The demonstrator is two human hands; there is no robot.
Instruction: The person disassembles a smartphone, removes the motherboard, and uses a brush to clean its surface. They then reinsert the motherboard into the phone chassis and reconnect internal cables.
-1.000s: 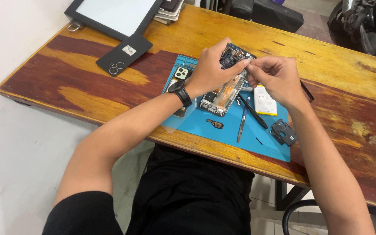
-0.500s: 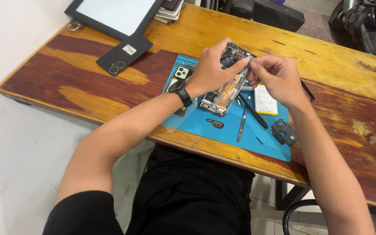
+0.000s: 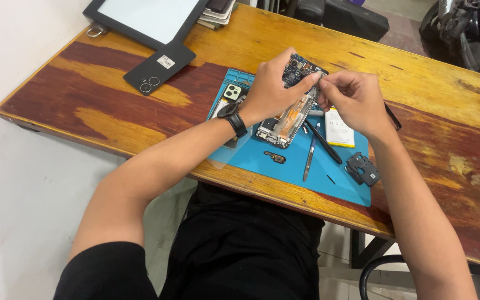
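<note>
While both hands meet at upper centre of the frame:
Left hand: clamped on opened phone.
Right hand: fingers pinched together at phone's top.
Below: blue mat, tweezers.

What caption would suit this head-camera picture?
Left hand steadies an opened phone over a blue mat while right hand pinches at its top edge.

Opened phone in the grip: dark blue board at the top, orange strip down a silver-grey frame. Mat beneath the grip: solid turquoise blue. Battery just right of the grip: white with a yellow band. Tweezers below it: grey metal. Back cover well left: black. Table: yellow-orange wood, streaked dark red-brown.
</note>
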